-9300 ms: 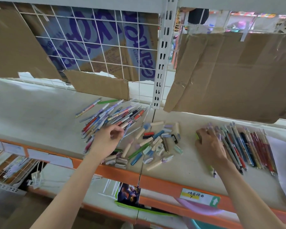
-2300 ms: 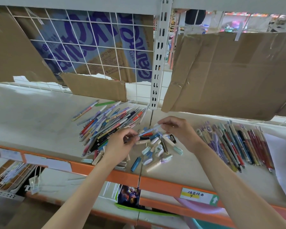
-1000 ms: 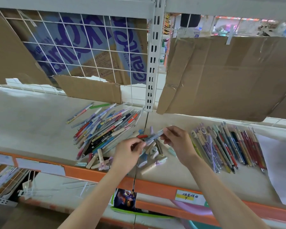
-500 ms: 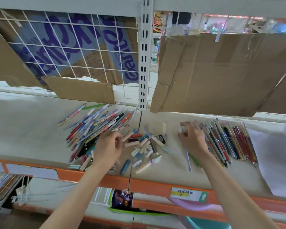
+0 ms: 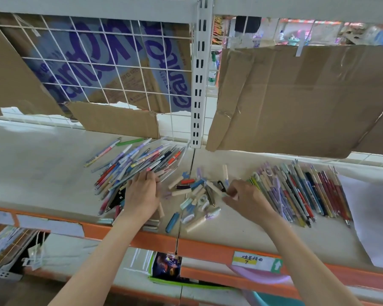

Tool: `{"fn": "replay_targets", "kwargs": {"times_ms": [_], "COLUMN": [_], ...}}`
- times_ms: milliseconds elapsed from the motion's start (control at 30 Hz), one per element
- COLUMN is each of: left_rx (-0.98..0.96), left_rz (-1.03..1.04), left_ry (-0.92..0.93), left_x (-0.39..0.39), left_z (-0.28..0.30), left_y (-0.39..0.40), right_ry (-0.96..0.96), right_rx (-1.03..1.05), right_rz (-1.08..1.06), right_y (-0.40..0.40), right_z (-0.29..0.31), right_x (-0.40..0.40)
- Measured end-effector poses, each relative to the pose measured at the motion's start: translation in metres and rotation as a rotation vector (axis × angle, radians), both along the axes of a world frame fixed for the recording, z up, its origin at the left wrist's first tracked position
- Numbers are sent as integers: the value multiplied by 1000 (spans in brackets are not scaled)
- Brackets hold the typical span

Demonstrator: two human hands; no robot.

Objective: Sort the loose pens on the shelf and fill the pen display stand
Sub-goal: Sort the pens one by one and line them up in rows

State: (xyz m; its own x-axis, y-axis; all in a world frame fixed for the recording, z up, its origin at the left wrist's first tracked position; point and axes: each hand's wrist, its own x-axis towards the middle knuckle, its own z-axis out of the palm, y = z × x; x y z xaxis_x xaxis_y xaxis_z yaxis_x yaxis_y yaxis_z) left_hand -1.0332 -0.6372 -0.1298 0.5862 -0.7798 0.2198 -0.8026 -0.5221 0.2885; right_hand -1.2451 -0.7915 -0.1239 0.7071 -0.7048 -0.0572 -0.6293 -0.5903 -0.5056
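Three groups of pens lay along the shelf (image 5: pixel 42 173), and the split looked deliberate to me. A loose heap (image 5: pixel 139 166) fanned out left of the seam in the board, towards the back edge; a scatter of short caps and stubby pieces (image 5: pixel 195 195) sat over the seam near the front edge; and a sorted row (image 5: pixel 301 193) lay side by side on the right half, points towards the front lip, as if squared up for lifting in a bunch. The left hand (image 5: pixel 142 195) rested flat on the near side of the heap, fingers straight and spread, gripping nothing that I could make out. The right hand (image 5: pixel 245 199) hovered between the scatter and the row, fingertips curled together at a small pale piece; whether it truly pinched it I could not tell. No display stand showed anywhere, so the filling, I judged, had not begun. Cardboard sheets (image 5: pixel 296 100) hung against the back mesh, and a white sheet of paper (image 5: pixel 372 219) lay at the right end.
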Motion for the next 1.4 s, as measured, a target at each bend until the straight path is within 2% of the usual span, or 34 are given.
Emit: {"fn": "replay_targets", "kwargs": {"times_ms": [67,167,267,900,1167,1300,1400], "left_rx": [-175,-284,-328,-366,-366,-369,-360], "left_rz": [-140,-297,-348,-390,-354,-348,-337], "left_ry": [36,222,289,347,363,377,390], "left_x": [-5,-15,-22,-26,-26,-26,-26], "left_z": [6,19,24,22,18,18,18], "left_y": [3,5,5,5,5,5,5], "right_ry": [-217,-523,-650,-642,-759,-681,-660], "right_rx": [116,413,457,460,693,508,467], "right_rz": [-54,-27,22,84,-113,-143,-158], "right_y": [-2,-2,-1,4,5,1,-2], "right_z": [6,18,24,25,20,15,13], "right_x": [4,13,16,26,30,29,27]}}
